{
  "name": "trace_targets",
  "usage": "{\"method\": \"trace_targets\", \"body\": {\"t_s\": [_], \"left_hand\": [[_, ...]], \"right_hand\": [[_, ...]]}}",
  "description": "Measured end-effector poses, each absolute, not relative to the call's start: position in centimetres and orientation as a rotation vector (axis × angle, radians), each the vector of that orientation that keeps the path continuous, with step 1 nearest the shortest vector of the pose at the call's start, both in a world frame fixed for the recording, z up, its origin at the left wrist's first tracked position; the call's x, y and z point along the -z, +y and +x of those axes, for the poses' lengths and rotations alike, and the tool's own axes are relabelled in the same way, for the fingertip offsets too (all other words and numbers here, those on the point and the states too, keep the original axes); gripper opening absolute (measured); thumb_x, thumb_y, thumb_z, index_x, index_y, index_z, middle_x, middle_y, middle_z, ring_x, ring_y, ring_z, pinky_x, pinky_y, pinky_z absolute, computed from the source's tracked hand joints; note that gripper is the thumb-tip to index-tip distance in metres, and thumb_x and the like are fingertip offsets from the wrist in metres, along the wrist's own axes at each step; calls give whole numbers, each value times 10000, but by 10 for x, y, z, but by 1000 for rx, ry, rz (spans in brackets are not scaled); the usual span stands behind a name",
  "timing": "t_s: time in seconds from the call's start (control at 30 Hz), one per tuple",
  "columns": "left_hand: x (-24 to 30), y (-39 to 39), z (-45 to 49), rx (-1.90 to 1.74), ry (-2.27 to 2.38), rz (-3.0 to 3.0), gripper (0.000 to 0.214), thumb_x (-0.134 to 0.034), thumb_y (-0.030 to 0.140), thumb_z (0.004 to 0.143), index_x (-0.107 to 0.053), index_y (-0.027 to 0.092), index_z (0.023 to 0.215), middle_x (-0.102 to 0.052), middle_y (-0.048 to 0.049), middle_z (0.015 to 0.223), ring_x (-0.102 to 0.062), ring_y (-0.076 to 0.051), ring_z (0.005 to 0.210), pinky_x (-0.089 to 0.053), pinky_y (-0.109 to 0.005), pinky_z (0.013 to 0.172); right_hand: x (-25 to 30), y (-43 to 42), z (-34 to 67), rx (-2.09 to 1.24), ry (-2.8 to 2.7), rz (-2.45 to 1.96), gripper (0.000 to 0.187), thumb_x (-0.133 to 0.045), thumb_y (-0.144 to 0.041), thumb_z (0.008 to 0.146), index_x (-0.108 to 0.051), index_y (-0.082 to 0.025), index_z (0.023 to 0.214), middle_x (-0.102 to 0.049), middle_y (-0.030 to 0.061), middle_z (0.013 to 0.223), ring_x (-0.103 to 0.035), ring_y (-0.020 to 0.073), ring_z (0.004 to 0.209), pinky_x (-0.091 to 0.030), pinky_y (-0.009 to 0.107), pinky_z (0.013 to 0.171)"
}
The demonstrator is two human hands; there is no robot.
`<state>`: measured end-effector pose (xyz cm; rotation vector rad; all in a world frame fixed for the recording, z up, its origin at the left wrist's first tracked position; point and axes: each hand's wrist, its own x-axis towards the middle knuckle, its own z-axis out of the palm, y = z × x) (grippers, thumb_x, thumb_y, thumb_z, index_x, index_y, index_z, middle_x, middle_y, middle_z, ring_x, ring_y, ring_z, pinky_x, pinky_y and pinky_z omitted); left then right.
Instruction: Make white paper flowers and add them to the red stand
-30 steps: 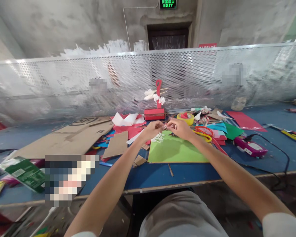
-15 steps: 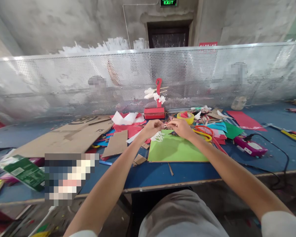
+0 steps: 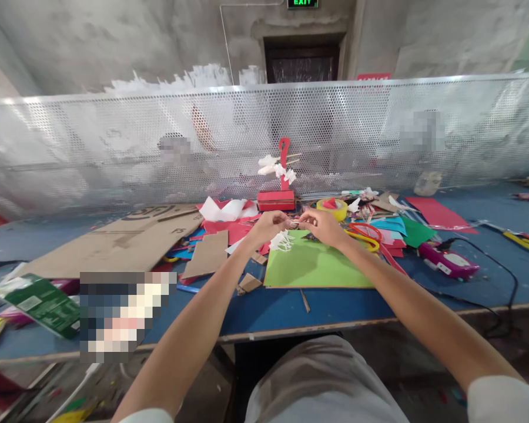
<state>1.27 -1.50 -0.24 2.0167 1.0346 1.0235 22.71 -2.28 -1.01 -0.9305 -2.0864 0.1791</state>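
Observation:
My left hand (image 3: 268,227) and my right hand (image 3: 325,228) meet above the back edge of a bright green sheet (image 3: 320,267). Both are closed in a pinch, fingertips nearly touching. Between them runs a thin white strip (image 3: 294,222), too small to tell whether it is paper or string. Several loose white strands (image 3: 282,241) lie on the green sheet's back left corner, just below my left hand. Straight behind the hands stands a red box-shaped base (image 3: 275,200) with an upright red hooked piece (image 3: 284,154), which carries white paper-like blossoms (image 3: 279,170).
Left lie a big cardboard sheet (image 3: 110,247), a smaller cardboard piece (image 3: 207,254) and a green packet (image 3: 44,305). Right are a yellow tape roll (image 3: 340,210), scissors with orange-red handles (image 3: 365,229), a purple corded device (image 3: 448,260) and yellow-handled pliers (image 3: 522,241). A perforated metal screen (image 3: 229,141) closes the back.
My fingertips have drawn slightly apart, and more of the thin white strip shows between them. The fingers of my right hand have curled a little more. Things on the table lie as before.

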Motion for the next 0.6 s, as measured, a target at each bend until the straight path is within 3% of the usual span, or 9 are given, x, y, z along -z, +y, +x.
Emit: {"method": "trace_targets", "body": {"t_s": [0.33, 0.6], "left_hand": [[1, -16, 12, -1000, 968, 2088, 122, -630, 248, 810, -637, 130, 838, -631, -28, 705, -538, -101, 621, -395, -219, 588], [3, -14, 7, -844, 1005, 2205, 133, -592, 247, 829, -613, 135, 897, -660, -40, 755, -569, -115, 648, -405, -222, 592]], "right_hand": [[10, -26, 226, -106, -2151, -977, 435, -433, -406, 982, -662, -154, 710, -613, 28, 605, -494, 130, 564, -303, 270, 596], [10, -27, 226, -135, -2172, -1025, 474, -398, -433, 986, -656, -151, 706, -557, 14, 561, -465, 128, 547, -277, 274, 587]]}}
